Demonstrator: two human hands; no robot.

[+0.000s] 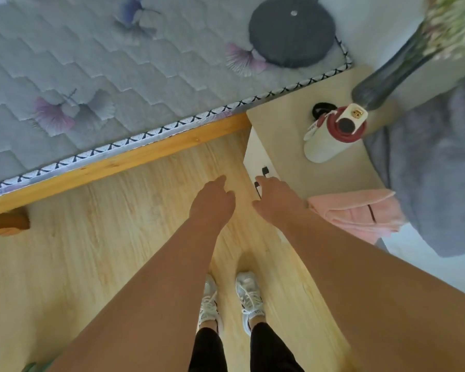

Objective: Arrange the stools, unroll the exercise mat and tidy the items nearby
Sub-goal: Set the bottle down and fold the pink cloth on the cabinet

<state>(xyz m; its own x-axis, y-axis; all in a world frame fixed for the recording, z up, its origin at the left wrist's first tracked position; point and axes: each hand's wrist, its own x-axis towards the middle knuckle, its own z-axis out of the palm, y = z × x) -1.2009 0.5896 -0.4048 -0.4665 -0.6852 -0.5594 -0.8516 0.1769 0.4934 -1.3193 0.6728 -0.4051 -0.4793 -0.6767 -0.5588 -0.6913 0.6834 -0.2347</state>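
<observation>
No stool is in view, and I cannot make out an exercise mat. My left hand (212,205) hangs over the wooden floor (91,237) with fingers loosely curled and apart, holding nothing. My right hand (275,202) reaches to the front of a light wooden nightstand (287,154); its fingertips are at a black drawer handle (264,170), thumb spread, with nothing gripped. On the nightstand lie a white bottle with a red lid (330,135), a pink towel (357,213) and a black hair tie (321,108).
A bed with a grey quilted mattress (105,76) and wooden frame (118,159) runs along the left. A round dark cushion (291,30) sits on it. A dark vase with a plant (395,73) stands behind the nightstand, with grey fabric (435,170) at right. Something green (31,367) shows at the bottom left.
</observation>
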